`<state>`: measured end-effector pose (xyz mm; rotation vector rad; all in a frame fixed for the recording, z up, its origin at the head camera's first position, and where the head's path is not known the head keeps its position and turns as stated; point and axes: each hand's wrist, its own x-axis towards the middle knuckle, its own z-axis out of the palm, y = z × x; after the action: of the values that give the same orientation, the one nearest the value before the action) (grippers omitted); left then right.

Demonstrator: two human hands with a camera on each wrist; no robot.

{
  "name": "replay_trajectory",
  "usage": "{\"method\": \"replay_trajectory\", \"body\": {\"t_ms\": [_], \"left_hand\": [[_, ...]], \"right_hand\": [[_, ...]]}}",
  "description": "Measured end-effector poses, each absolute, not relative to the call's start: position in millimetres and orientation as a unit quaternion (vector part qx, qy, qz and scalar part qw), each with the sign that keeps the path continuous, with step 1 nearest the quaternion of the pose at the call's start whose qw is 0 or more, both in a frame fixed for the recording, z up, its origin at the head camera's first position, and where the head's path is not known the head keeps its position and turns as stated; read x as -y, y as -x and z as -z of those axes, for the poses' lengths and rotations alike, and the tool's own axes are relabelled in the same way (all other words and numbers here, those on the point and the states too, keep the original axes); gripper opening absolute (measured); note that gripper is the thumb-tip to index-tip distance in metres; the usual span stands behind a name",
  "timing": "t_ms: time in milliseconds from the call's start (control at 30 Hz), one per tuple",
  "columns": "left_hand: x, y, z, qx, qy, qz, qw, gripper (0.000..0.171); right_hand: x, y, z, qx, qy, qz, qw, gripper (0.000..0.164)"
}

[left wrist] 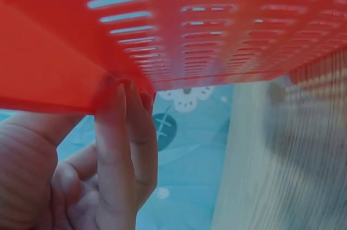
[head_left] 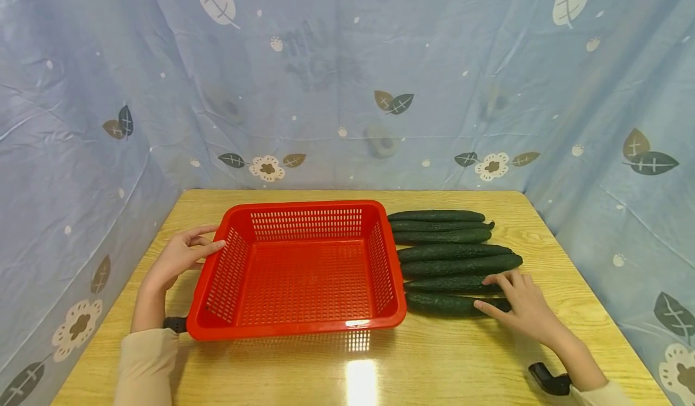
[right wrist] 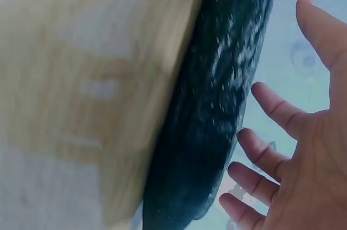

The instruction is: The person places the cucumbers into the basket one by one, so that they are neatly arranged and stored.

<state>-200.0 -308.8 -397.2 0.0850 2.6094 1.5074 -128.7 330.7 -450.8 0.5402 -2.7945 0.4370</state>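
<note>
At the left, my left hand (head_left: 181, 256) pinches the left rim of an upright red plastic basket (head_left: 202, 297). In the left wrist view, the fingers (left wrist: 114, 154) reach up behind the basket's rim (left wrist: 49, 91), with its slotted wall overhead. The basket holds nothing. My right hand (head_left: 523, 309) hovers over the right end of the nearest dark green cucumber (head_left: 445, 304), thumb and fingers spread. In the right wrist view, those fingers (right wrist: 276, 105) are apart from one another alongside a cucumber (right wrist: 211, 100), not curled round it.
Several more cucumbers (head_left: 458, 266) lie side by side, close to the basket's right side, with a few farther back (head_left: 437, 216). All of this is on a wooden table (head_left: 456, 364). A blue patterned curtain (head_left: 326, 92) surrounds the table's back and sides.
</note>
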Motion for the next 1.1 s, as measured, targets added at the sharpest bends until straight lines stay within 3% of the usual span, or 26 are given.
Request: {"method": "replay_trajectory", "body": {"t_ms": [467, 833, 1100], "left_hand": [[308, 201, 396, -0.854, -0.031, -0.512, 0.086, 0.069], [308, 200, 397, -0.853, -0.02, -0.51, 0.107, 0.071], [305, 201, 398, -0.842, -0.019, -0.526, 0.117, 0.073]], "right_hand": [[-317, 115, 460, 0.972, -0.16, -0.142, 0.098, 0.039], [-308, 110, 468, 0.982, -0.126, -0.109, 0.09, 0.048], [-307, 108, 472, 0.98, -0.121, -0.141, 0.067, 0.041]]}}
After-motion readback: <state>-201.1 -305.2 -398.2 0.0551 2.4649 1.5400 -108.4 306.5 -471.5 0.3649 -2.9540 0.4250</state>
